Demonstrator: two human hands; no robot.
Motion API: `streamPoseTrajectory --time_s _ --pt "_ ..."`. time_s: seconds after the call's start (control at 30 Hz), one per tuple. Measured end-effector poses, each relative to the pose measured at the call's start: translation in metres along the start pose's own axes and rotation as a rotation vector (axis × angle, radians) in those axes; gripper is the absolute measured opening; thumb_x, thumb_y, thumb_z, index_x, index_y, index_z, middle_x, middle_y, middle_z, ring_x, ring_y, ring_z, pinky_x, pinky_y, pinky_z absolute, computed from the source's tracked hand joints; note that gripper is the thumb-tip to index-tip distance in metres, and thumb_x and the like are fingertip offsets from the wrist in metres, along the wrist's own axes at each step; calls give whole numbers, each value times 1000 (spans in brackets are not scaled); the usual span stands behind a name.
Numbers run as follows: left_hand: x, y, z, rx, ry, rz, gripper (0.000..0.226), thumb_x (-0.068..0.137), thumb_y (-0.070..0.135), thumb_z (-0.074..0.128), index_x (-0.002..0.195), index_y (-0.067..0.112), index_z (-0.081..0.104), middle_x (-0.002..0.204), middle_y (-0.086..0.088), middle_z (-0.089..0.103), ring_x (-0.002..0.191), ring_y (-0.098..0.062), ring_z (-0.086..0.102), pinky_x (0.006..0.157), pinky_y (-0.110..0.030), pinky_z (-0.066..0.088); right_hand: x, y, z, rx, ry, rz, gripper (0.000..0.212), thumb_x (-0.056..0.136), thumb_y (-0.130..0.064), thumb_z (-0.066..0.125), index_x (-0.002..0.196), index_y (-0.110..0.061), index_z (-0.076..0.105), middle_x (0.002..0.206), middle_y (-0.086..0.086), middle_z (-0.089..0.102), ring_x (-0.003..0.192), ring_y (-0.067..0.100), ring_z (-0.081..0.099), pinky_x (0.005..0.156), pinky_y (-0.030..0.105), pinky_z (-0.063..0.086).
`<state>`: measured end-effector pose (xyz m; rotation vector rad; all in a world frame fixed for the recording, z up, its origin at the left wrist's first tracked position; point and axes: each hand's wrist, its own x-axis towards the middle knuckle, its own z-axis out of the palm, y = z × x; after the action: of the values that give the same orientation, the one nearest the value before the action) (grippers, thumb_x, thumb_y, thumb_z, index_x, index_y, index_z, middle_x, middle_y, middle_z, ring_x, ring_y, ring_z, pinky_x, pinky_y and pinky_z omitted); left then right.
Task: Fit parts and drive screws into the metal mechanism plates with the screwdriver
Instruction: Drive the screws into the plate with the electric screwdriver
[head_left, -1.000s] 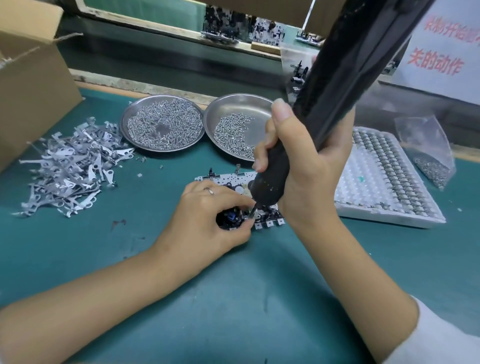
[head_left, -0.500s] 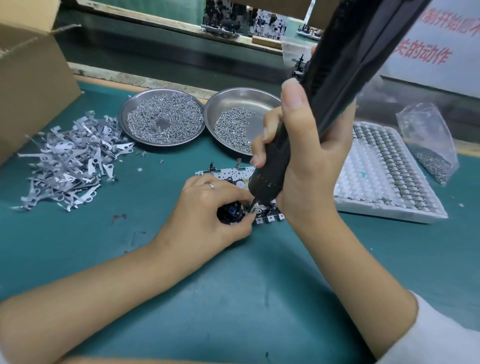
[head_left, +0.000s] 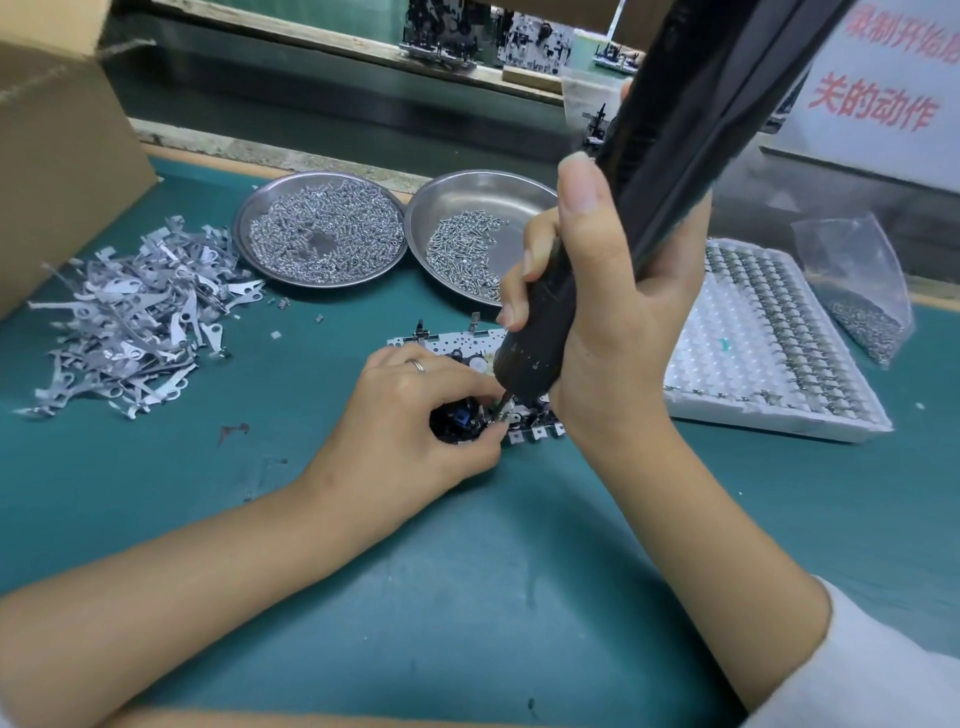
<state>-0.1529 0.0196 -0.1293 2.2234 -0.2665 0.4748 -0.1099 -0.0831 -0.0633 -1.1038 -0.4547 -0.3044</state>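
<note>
Screw-driving step, centre of the frame: the right hand (head_left: 608, 332) grips the screwdriver (head_left: 644, 192), tip down on the metal plate (head_left: 447, 343), while the left hand (head_left: 415, 410) pinches its near edge; next, presumably, steady downward pressure until the screw seats.

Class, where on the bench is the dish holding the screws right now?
In the head view, the screw dish sits at the back centre of the green mat, touching the spring dish on its left, just behind the mechanism plate.

right hand (head_left: 613, 332) grips screwdriver (head_left: 649, 171), tip on mechanism plate (head_left: 457, 345) | left hand (head_left: 415, 415) beside tip, pinching plate's near edge
</note>
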Motion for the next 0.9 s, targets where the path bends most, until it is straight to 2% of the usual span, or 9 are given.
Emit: streamPoseTrajectory --time_s 0.13,0.27,0.33,0.47,0.6,0.73,0.9 --pt "0 0 0 11 -8 -5 18 64 24 72 80 15 76 78 18 61 79 -12 56 88 -34 42 0 1 0 -11 -8 -7 22 81 -18 61 88 -14 41 61 9 44 36 20 40 40 22 36" --pt "0 1 -1 12 -18 -13 18 65 24 72 80 15 76 78 17 63 79 -14 57 88 -33 41 -1 3 -2 -4 -22 -25 21 86 -8 60 85 -16 41 63 0 49 37 15 42 39 22 37" --pt "0 1 -1 14 -17 -12 18 64 23 72 80 14 76 78 14 65 78 -17 58 88 -35 43 -2 4 -2 -5 -19 -19 19 86 -6 58 86 -15 40 63 2 48 37 16 41 40 22 37" --pt "0 1 -1 18 -16 -11 18 64 22 72 79 13 76 79 9 69 78 -19 59 86 -38 45 -2 3 -3 -11 -7 -3 18 86 -6 57 87 -12 40 63 6 47 36 18 40 40 21 37" --pt "0 2 -1 5 -13 -22 18 64 22 73 80 15 76 77 16 64 78 -14 56 87 -34 42 -2 3 -3 -14 -14 14 20 85 -8 61 87 -13 41 60 3 48 37 18 41 40 23 37" --pt "-1 2 -1 -17 -11 -14 17 66 16 80 83 18 77 83 15 68 81 -12 58 91 -33 41 5 -3 -9 -18 -35 -41 22 82 -19 61 86 -14 40 50 2 47 32 21 41 39 23 36" --pt "-1 3 -2 -7 -23 -21 21 66 13 83 86 18 78 85 9 71 83 -17 61 94 -37 42 11 3 -15 -35 -17 -48 20 85 -15 60 88 -14 40 49 2 46 32 21 40 40 22 36"
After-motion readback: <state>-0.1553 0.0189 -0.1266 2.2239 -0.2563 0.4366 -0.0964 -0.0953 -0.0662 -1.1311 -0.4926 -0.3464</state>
